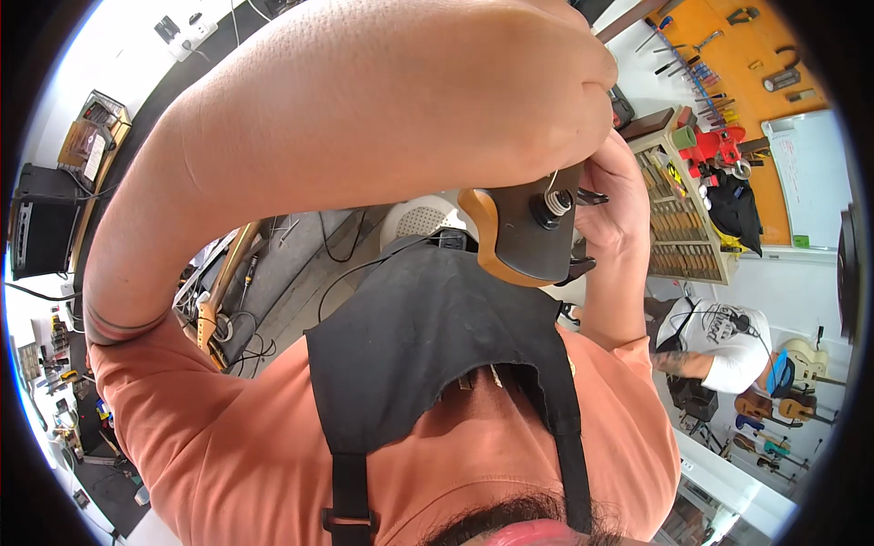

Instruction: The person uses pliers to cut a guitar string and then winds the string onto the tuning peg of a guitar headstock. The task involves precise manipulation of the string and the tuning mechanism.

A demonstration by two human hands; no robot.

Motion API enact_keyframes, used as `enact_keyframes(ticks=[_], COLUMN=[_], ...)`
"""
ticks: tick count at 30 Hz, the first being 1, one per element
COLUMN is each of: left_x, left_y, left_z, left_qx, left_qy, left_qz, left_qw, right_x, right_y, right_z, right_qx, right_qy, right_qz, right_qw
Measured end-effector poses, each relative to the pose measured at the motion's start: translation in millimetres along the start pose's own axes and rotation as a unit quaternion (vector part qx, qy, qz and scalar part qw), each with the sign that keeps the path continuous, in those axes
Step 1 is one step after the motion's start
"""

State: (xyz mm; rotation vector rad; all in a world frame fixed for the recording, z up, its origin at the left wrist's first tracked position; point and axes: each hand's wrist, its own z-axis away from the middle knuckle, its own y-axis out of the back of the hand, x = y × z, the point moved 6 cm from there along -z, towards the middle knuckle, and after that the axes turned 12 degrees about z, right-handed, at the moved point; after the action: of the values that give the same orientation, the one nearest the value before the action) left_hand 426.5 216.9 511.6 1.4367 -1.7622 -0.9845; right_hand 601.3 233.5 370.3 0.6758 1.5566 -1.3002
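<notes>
1. Far left of the guitar head [523, 246]: shows a black box [41, 223], with a wooden tray [86, 150] near it, holding papers.
2. Left of the guitar head, lower than it: lies a guitar neck [208, 314] on a grey mat [296, 250], with a screwdriver [248, 272] just beside.
3. Left forearm [319, 118]: arches from the left up over the guitar head.
4. Below and left of the guitar head: hangs a black apron [428, 337] over an orange shirt [237, 446]; behind it, shows part of a white, dotted, round thing [414, 218].
5. Guitar head: stands in the middle, between apron and right hand, black face toward the view, wooden edge to the left. Bears a silver post [558, 203], with a thin wire [553, 179] rising from it.
6. Left hand [560, 86]: sits above the guitar head, fingers curled in; cannot tell on what.
7. Right hand [619, 196]: sits just right of the guitar head, beside its black knobs [594, 197]; fingertips partly hidden, cannot tell whether clamped or apart.
8. Farther right of the guitar head: shows a drawer cabinet [687, 218], a person [733, 337] in a white shirt, an orange tool board [774, 91] and hanging guitars [801, 408].
</notes>
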Motion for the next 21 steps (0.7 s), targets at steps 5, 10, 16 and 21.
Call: enact_keyframes(ticks=[5, 10, 16, 21], left_x=[-3.4, -32.6, -32.0, -23.3], left_y=[-5.6, -9.2, -40.3, -22.9], left_z=[4.0, 23.7, 52.8, 37.7], left_qx=[-0.049, 0.051, 0.332, 0.285], left_qy=[0.046, 0.260, 0.428, 0.371], left_qz=[-0.012, 0.291, 0.381, 0.280], left_qw=[0.998, 0.919, 0.749, 0.839], right_x=[8.2, 3.9, 2.8, 1.1], right_y=[3.2, -1.3, 2.0, 7.8], right_z=[-0.1, -1.9, -2.6, -2.5], right_qx=[-0.012, -0.030, -0.014, -0.019], right_qy=[0.002, 0.007, 0.003, 0.007], right_qz=[-0.030, -0.035, -0.033, -0.030], right_qw=[0.999, 0.999, 0.999, 0.999])
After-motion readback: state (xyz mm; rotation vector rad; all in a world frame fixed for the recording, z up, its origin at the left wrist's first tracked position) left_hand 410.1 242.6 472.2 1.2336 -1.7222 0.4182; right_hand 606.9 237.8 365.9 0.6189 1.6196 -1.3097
